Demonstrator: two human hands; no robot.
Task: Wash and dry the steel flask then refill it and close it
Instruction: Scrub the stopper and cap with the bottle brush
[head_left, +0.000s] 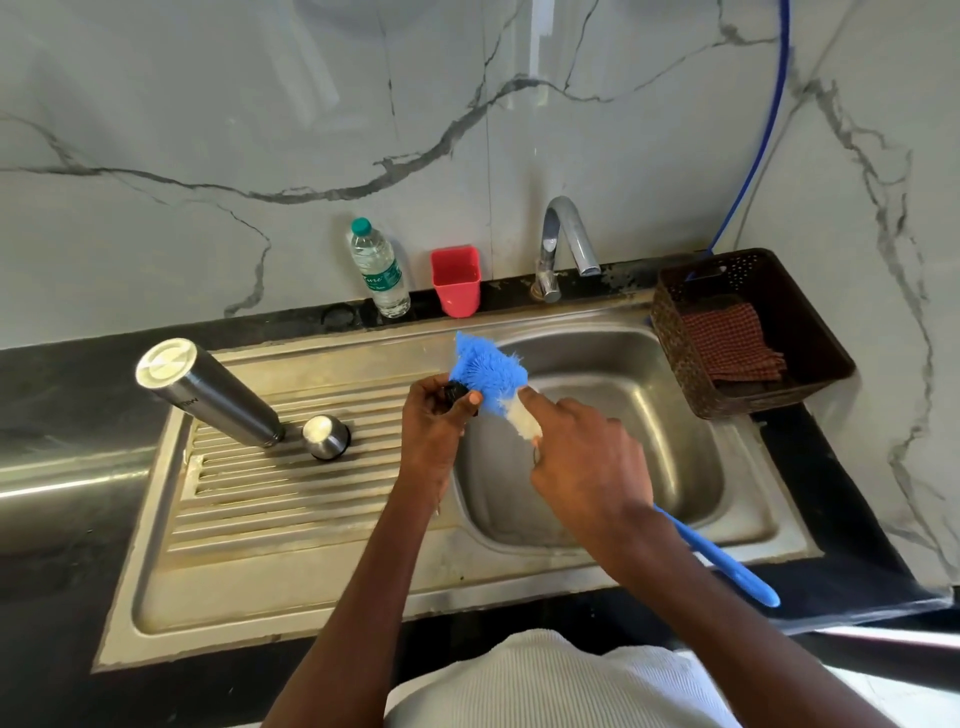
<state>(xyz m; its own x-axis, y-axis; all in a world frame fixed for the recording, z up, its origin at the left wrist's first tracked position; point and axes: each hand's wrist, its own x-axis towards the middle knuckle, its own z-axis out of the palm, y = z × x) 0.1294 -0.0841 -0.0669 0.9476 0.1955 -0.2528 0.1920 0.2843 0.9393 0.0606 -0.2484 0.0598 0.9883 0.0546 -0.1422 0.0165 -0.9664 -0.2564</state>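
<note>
Over the sink basin (675, 467), the left hand (434, 423) pinches a small black stopper (456, 391) while the right hand (587, 457) grips the blue bottle brush (488, 371) scrubbing it, so washing seems underway, with the steel flask (208, 392) inverted on the drainboard (291, 499) awaiting rinsing.

A wall of pale grey marble slabs (208, 104) with dark veins rises behind a black stone counter (62, 395), and a second marbled wall (883, 156) closes the right side. A steel sink unit (270, 587) is set into the counter, its ribbed drainboard on the left and its basin (649, 467) on the right. A chrome tap (563, 244) stands behind the basin. A blue hose (769, 130) runs down the wall. Soft light reflects off the glossy slabs.
</note>
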